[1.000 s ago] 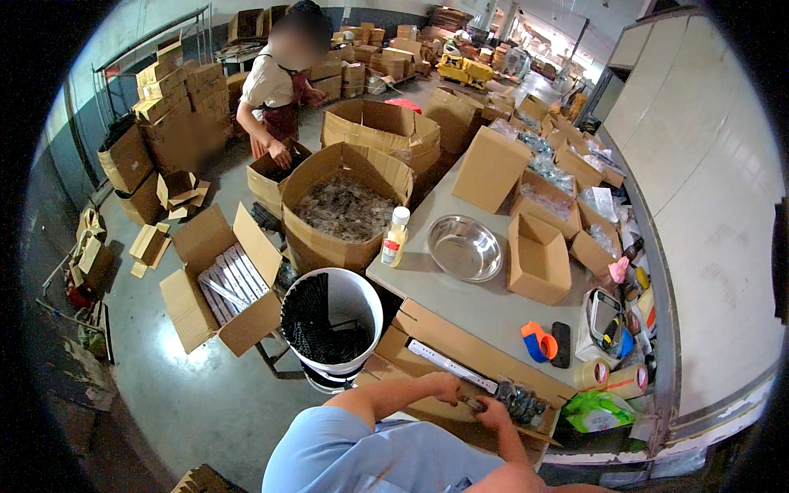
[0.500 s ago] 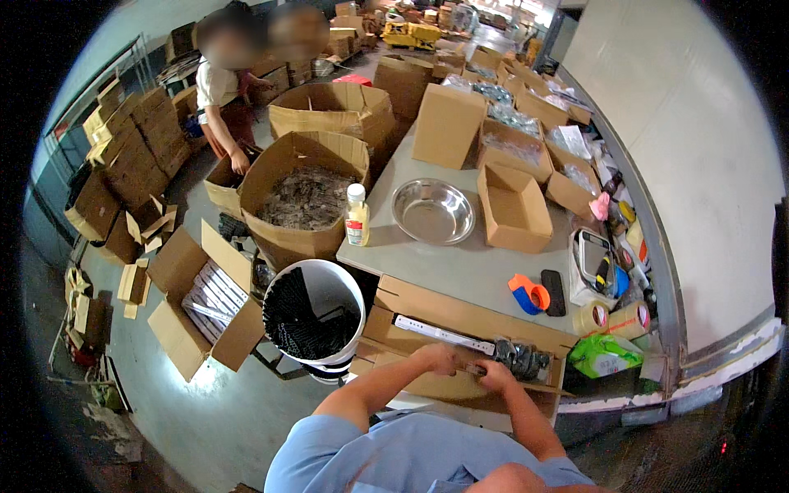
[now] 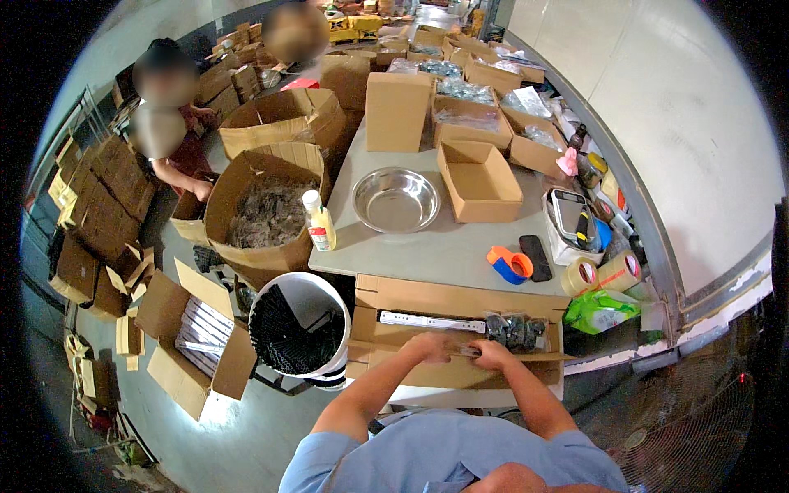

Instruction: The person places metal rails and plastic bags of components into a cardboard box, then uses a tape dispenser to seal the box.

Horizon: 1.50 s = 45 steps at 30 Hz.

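Note:
An open long cardboard box lies at the table's near edge, in front of my body. Inside it a silvery metal drawer slide lies lengthwise, with a clump of dark parts in clear plastic at its right end. Over the box's near side, my left hand is closed, its fingertips blurred. Facing it, my right hand pinches a small dark piece between the two hands, too small and smeared to name. The drawer slide lies just beyond my fingers, apart from them.
A white bucket of black rods stands left of the box, beside a carton of metal slides. On the table are a steel bowl, a bottle, an orange-and-blue tape dispenser and a phone. A co-worker stands far left.
The view has shifted, so the table things sit further left. My hands remain close together over the box's near side. The drawer slide and the dark parts stay in the box.

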Motion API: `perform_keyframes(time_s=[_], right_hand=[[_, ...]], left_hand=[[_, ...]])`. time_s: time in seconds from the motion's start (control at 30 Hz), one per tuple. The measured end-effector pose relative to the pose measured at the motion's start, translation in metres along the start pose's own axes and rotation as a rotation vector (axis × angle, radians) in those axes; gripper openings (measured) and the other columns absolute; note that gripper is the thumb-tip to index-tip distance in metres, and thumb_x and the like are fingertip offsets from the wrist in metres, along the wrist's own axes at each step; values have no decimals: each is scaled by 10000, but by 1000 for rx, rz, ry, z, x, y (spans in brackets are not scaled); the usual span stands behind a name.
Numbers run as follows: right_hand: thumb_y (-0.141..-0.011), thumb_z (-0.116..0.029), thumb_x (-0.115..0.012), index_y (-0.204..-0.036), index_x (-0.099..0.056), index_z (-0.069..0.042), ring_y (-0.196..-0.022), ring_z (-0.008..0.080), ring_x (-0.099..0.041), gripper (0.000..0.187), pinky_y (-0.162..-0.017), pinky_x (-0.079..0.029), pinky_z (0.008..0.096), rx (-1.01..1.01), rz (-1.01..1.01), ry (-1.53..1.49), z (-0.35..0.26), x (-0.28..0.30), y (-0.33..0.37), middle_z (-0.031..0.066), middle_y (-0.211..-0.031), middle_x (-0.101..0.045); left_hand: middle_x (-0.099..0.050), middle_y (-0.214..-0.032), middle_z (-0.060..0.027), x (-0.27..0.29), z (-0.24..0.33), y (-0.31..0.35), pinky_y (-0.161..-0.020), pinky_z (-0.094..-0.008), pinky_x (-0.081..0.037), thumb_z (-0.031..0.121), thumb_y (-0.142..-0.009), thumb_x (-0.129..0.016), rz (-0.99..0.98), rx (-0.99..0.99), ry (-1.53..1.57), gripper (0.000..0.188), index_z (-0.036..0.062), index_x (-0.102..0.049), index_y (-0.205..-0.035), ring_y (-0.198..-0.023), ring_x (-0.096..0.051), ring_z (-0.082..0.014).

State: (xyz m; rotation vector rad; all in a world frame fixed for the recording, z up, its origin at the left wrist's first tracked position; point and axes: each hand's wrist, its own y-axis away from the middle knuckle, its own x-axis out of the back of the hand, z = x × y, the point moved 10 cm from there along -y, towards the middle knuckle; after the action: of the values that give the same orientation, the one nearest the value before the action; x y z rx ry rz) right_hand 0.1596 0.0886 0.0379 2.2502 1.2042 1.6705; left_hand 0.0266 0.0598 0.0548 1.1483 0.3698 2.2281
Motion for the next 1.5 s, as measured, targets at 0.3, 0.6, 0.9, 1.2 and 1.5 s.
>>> perform_keyframes(time_s=[0.3,0.6,0.9,1.2,1.5], right_hand=[[-662,-333,-691,-1221,-549,-117,-1033,309,-574,615,-888,-448,394,-6,-55,-1,4,-3,-6,149,-1136,-602],[-667,-391,-678,-1243,-536,-137,-1018,300,-586,645,-877,-455,385,-6,-90,-34,11,-3,-12,142,-1125,-612],[-667,-366,-679,-1221,-553,-138,-995,313,-595,613,-856,-467,390,23,-27,-49,34,-13,-11,145,-1102,-621],[-678,-360,-656,-1243,-548,-202,-951,310,-605,596,-822,-476,398,-2,-103,-30,-5,2,-4,170,-1070,-624],[-657,-289,-670,-1194,-583,-151,-868,293,-626,561,-764,-491,390,-8,-227,-36,13,-20,-24,159,-974,-656]], left_hand=[[-600,-1112,-183,-17,-17,-22,-894,-436,-459,379,-678,-643,4,-8,-52,551,199,-563,-1193,-1014,-578,-350],[-616,-1075,-190,-19,-11,-29,-883,-439,-459,427,-692,-627,-14,-89,-84,542,194,-582,-1179,-1006,-576,-369],[-643,-1001,-178,-29,-4,-51,-832,-424,-481,477,-699,-621,-47,-143,-43,506,123,-633,-1060,-941,-606,-356],[-630,-1020,-177,-40,-24,-58,-801,-385,-463,446,-713,-662,-60,-409,76,570,115,-589,-1171,-927,-594,-296],[-639,-1003,-166,-60,-42,-78,-802,-378,-454,441,-722,-650,-66,-340,62,545,106,-592,-1149,-912,-589,-288]])
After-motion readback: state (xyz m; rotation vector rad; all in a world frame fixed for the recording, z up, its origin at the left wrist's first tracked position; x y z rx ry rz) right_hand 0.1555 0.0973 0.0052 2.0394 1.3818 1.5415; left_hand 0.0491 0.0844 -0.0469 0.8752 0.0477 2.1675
